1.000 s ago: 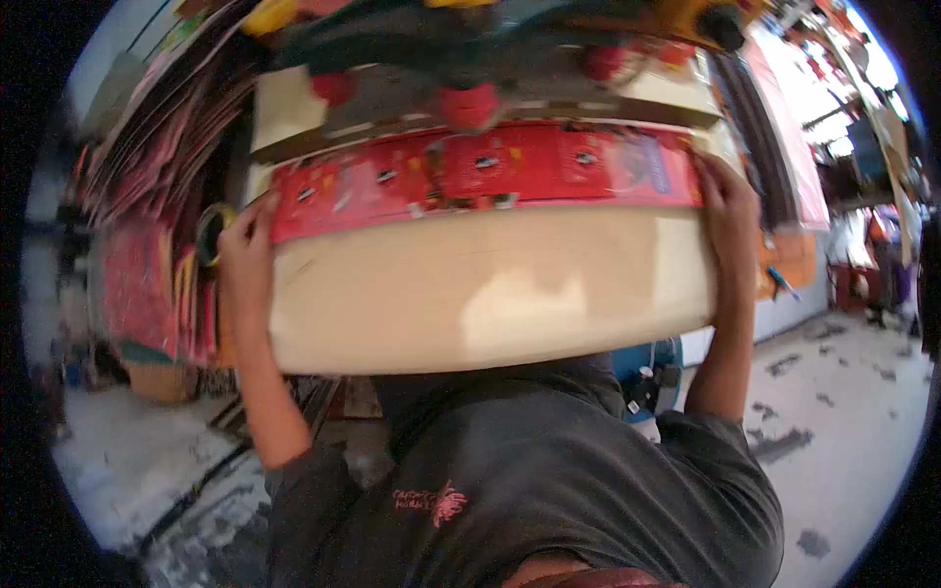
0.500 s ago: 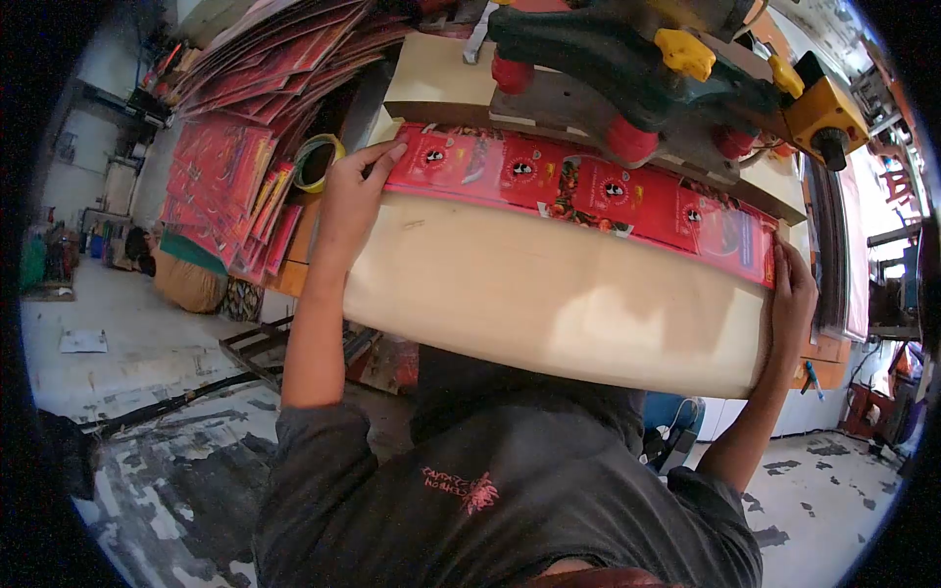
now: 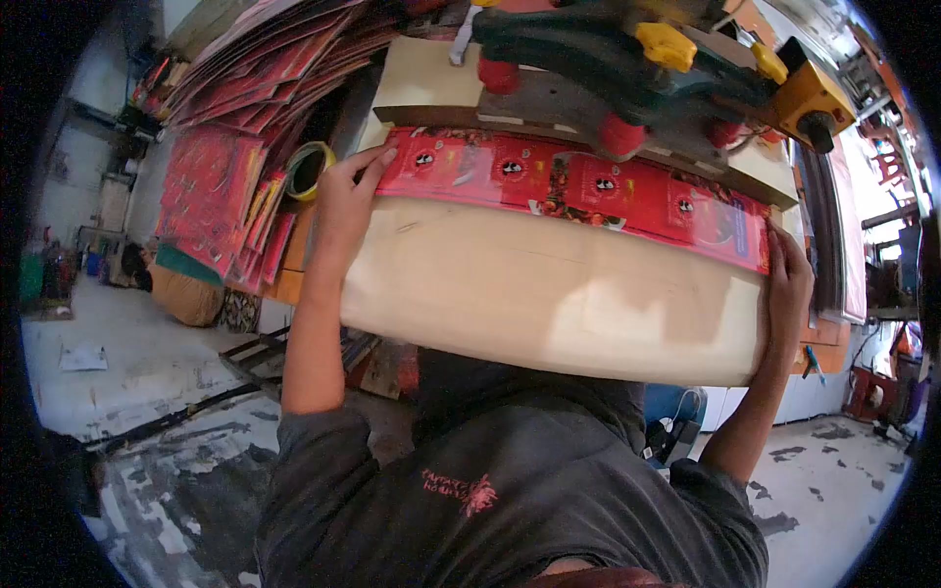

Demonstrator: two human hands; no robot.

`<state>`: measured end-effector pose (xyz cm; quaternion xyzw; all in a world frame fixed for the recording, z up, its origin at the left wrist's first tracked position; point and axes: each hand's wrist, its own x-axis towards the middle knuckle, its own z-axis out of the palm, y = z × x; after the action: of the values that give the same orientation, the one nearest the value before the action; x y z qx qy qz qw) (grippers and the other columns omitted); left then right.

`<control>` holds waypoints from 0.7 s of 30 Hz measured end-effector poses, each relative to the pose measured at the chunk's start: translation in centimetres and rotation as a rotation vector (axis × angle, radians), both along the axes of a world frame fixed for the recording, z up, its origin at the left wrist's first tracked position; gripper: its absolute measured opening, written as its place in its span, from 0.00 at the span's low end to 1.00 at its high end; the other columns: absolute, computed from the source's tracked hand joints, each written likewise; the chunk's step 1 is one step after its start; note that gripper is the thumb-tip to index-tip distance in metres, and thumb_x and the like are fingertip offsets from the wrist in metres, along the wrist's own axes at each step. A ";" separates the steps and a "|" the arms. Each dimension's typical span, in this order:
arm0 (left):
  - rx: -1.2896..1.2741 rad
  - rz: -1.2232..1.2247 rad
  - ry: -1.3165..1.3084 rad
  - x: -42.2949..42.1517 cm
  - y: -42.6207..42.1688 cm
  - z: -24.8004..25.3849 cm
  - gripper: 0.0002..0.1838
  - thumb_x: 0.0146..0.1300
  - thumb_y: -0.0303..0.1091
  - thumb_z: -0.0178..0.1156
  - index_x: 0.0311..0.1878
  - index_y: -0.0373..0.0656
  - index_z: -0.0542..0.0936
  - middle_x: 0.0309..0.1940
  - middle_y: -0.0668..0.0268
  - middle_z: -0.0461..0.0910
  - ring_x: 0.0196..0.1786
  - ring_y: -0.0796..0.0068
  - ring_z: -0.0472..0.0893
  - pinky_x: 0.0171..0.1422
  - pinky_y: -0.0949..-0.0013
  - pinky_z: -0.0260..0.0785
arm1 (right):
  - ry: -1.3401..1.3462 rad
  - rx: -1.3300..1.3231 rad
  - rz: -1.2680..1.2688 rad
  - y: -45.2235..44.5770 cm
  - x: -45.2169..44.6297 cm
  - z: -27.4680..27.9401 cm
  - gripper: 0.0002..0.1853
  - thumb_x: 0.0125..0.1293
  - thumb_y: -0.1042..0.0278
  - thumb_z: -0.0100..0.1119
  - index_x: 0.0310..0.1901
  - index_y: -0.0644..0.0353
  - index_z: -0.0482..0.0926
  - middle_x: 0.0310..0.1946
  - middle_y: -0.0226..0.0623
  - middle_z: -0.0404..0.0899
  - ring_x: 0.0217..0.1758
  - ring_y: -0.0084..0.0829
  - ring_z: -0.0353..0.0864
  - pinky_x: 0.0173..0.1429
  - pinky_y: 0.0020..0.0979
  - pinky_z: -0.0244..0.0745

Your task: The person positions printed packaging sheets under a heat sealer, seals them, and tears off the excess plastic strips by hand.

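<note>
A long red printed strip [image 3: 578, 191] lies across the cream board [image 3: 510, 284], along the front of a machine [image 3: 598, 59] with red knobs. My left hand [image 3: 345, 201] pinches the strip's left end, thumb and forefinger at its corner, with the wrist beside the board's left edge. At the other end, my right hand [image 3: 787, 284] rests at the strip's right corner and along the board's right edge, its fingers close together. The undersides of both hands are hidden.
Stacked red printed sheets [image 3: 211, 186] lie at the left, beside a yellow tape roll [image 3: 310, 171]. A yellow box with a black knob [image 3: 816, 106] sits at the upper right. A blue pen [image 3: 815, 365] lies on the orange table edge [image 3: 829, 343].
Since the earliest frame, the view has turned, so the strip and board now slope down to the right. Both hands keep their places at the strip's ends.
</note>
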<state>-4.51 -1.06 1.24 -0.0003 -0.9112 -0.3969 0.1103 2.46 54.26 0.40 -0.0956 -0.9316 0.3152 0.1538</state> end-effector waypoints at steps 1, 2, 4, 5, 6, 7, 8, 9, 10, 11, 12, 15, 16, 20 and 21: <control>-0.040 0.013 -0.012 -0.1 0.2 0.1 0.23 0.75 0.46 0.61 0.57 0.33 0.85 0.51 0.47 0.88 0.54 0.66 0.87 0.63 0.67 0.72 | 0.020 -0.047 0.010 0.1 0.1 0.1 0.19 0.79 0.61 0.54 0.62 0.61 0.83 0.56 0.45 0.87 0.61 0.33 0.84 0.69 0.35 0.73; -0.041 0.006 -0.020 0.1 0.5 0.5 0.25 0.76 0.48 0.61 0.58 0.33 0.84 0.52 0.48 0.88 0.55 0.65 0.86 0.64 0.66 0.72 | -0.027 -0.014 -0.037 -0.3 0.4 0.6 0.18 0.80 0.62 0.53 0.62 0.61 0.83 0.57 0.43 0.87 0.61 0.30 0.83 0.69 0.34 0.73; -0.037 -0.014 -0.032 -0.3 0.3 -0.2 0.26 0.76 0.49 0.60 0.60 0.32 0.83 0.53 0.48 0.87 0.57 0.64 0.85 0.66 0.66 0.71 | -0.012 -0.043 -0.049 -1.1 0.7 1.3 0.18 0.78 0.64 0.53 0.61 0.62 0.84 0.56 0.45 0.87 0.61 0.32 0.85 0.69 0.34 0.74; -0.039 -0.012 -0.041 -1.0 -0.5 -1.5 0.27 0.76 0.50 0.60 0.61 0.32 0.83 0.54 0.49 0.87 0.58 0.64 0.85 0.67 0.66 0.70 | -0.005 -0.005 -0.069 -0.5 0.7 0.7 0.18 0.77 0.62 0.54 0.60 0.61 0.84 0.55 0.45 0.88 0.60 0.35 0.86 0.67 0.36 0.74; -0.016 -0.024 -0.042 -1.0 -0.9 -1.8 0.28 0.76 0.50 0.59 0.62 0.32 0.83 0.55 0.49 0.87 0.58 0.64 0.85 0.68 0.66 0.70 | 0.051 0.035 -0.067 -1.2 0.9 1.1 0.18 0.77 0.60 0.54 0.59 0.59 0.85 0.54 0.48 0.87 0.58 0.40 0.86 0.65 0.38 0.76; 0.004 -0.037 -0.042 -1.0 -0.7 -1.5 0.28 0.76 0.51 0.59 0.62 0.32 0.82 0.56 0.50 0.87 0.59 0.64 0.84 0.68 0.66 0.69 | 0.034 0.025 -0.115 -0.7 0.8 0.5 0.17 0.77 0.58 0.55 0.58 0.55 0.86 0.53 0.48 0.87 0.56 0.43 0.88 0.62 0.39 0.77; -0.048 -0.037 -0.027 -0.5 -0.5 -0.7 0.28 0.76 0.51 0.59 0.62 0.32 0.82 0.56 0.50 0.87 0.59 0.65 0.84 0.68 0.66 0.69 | 0.071 0.040 -0.088 0.1 0.4 -0.5 0.17 0.76 0.55 0.57 0.57 0.51 0.87 0.49 0.47 0.88 0.52 0.45 0.89 0.59 0.40 0.79; -0.103 -0.034 -0.005 -0.3 -0.2 -0.3 0.28 0.76 0.51 0.59 0.62 0.32 0.83 0.56 0.50 0.87 0.59 0.65 0.84 0.69 0.66 0.69 | 0.081 0.046 -0.117 0.0 0.6 -0.5 0.16 0.75 0.54 0.58 0.56 0.49 0.87 0.46 0.46 0.89 0.49 0.44 0.90 0.56 0.40 0.80; -0.098 -0.067 0.002 -0.6 -0.5 -0.7 0.28 0.76 0.51 0.59 0.62 0.32 0.83 0.56 0.50 0.87 0.59 0.65 0.84 0.69 0.66 0.69 | 0.067 0.054 -0.138 0.1 0.6 -0.5 0.16 0.75 0.53 0.59 0.55 0.49 0.88 0.45 0.46 0.89 0.49 0.45 0.90 0.55 0.41 0.80; -0.073 -0.053 -0.008 -0.9 -1.1 -1.3 0.28 0.76 0.50 0.60 0.62 0.32 0.83 0.55 0.50 0.87 0.59 0.66 0.83 0.69 0.66 0.69 | 0.085 0.087 -0.121 0.1 0.6 -0.3 0.16 0.75 0.52 0.59 0.55 0.49 0.88 0.44 0.46 0.89 0.49 0.46 0.89 0.54 0.42 0.81; -0.050 -0.032 -0.018 -1.0 -1.1 -1.3 0.27 0.77 0.50 0.60 0.61 0.32 0.83 0.55 0.51 0.87 0.59 0.66 0.83 0.69 0.65 0.69 | 0.080 0.075 -0.122 0.3 0.5 -0.4 0.16 0.75 0.52 0.59 0.55 0.49 0.88 0.44 0.46 0.89 0.49 0.46 0.89 0.54 0.42 0.81; -0.066 -0.025 -0.036 -1.1 -0.6 -1.1 0.27 0.77 0.49 0.60 0.61 0.31 0.83 0.55 0.51 0.87 0.59 0.67 0.83 0.69 0.65 0.69 | 0.061 0.080 -0.131 0.4 0.5 -0.4 0.16 0.75 0.52 0.59 0.55 0.49 0.88 0.44 0.46 0.89 0.49 0.46 0.89 0.55 0.43 0.80; -0.064 -0.026 -0.033 -1.0 -0.8 -1.0 0.27 0.77 0.49 0.60 0.61 0.31 0.83 0.55 0.51 0.87 0.59 0.67 0.83 0.69 0.65 0.69 | 0.047 0.102 -0.134 0.1 0.5 -0.1 0.16 0.75 0.52 0.59 0.55 0.49 0.88 0.44 0.46 0.89 0.49 0.47 0.89 0.55 0.43 0.80; -0.062 -0.040 -0.034 -1.0 -0.9 -1.4 0.26 0.77 0.49 0.60 0.61 0.31 0.83 0.55 0.52 0.87 0.56 0.69 0.83 0.67 0.66 0.70 | 0.012 0.088 -0.148 -0.4 0.6 0.4 0.16 0.75 0.52 0.59 0.54 0.49 0.88 0.45 0.46 0.89 0.49 0.47 0.89 0.55 0.44 0.80; -0.052 -0.041 -0.039 -1.0 -0.8 -1.4 0.26 0.77 0.48 0.60 0.61 0.31 0.83 0.55 0.52 0.87 0.56 0.69 0.83 0.66 0.66 0.70 | 0.026 0.087 -0.141 -0.2 0.5 0.1 0.16 0.75 0.52 0.59 0.54 0.49 0.88 0.45 0.46 0.89 0.49 0.47 0.89 0.55 0.43 0.80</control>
<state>-5.51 -1.89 -0.15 -0.0140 -0.9230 -0.3752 0.0841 2.98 54.09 0.50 -0.1500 -0.9333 0.2640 0.1915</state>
